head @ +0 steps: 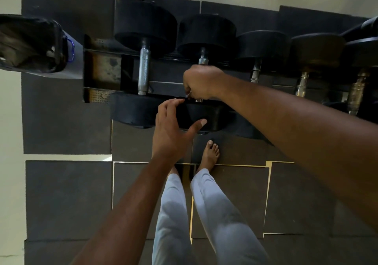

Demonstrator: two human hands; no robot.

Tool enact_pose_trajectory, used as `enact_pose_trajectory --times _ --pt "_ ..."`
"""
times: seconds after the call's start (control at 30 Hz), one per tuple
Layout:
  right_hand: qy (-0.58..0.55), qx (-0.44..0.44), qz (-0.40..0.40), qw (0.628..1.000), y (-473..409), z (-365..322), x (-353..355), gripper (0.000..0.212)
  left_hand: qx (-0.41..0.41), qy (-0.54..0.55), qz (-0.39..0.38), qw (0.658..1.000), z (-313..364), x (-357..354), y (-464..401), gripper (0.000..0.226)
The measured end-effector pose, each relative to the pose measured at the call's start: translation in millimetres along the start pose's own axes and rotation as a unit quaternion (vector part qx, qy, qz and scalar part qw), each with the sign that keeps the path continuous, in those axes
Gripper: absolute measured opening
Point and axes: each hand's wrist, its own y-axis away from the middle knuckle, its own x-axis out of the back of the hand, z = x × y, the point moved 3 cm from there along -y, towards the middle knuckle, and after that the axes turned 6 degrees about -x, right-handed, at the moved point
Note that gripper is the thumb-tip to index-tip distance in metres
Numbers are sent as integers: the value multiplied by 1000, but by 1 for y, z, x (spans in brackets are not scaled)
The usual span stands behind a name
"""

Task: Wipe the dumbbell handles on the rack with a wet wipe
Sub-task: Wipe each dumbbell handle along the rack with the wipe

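Head view: looking straight down at a dumbbell rack (102,74) and dark floor mats (67,199).
Right hand (201,82): fingers curled around the second dumbbell handle (203,60); a pale scrap, probably the wet wipe (188,95), peeks from beneath the fist.
Left hand (171,127): fingers spread and relaxed, holding nothing, over that dumbbell's near weight, just below the right hand.
Bare handle (144,68): left of both hands.
Bin (30,44): far left of the hands.

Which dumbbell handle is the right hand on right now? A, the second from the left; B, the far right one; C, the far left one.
A: the right hand is curled around the second dumbbell's handle, while the leftmost handle stands bare.
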Motion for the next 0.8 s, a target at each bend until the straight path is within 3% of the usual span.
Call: enact_pose_trajectory --times 0.27,0.5,0.8 --pt "-176 -69 26 982 31 42 -20 12 0 -6 -1 1000 0 -1 1 80" --pt "-334 -212 10 918 35 68 -52 22 -5 -10 5 1000 0 0 1 80" --pt "-374 -232 -12 898 26 72 -66 27 -8 -19 3 1000 0 0 2 80"
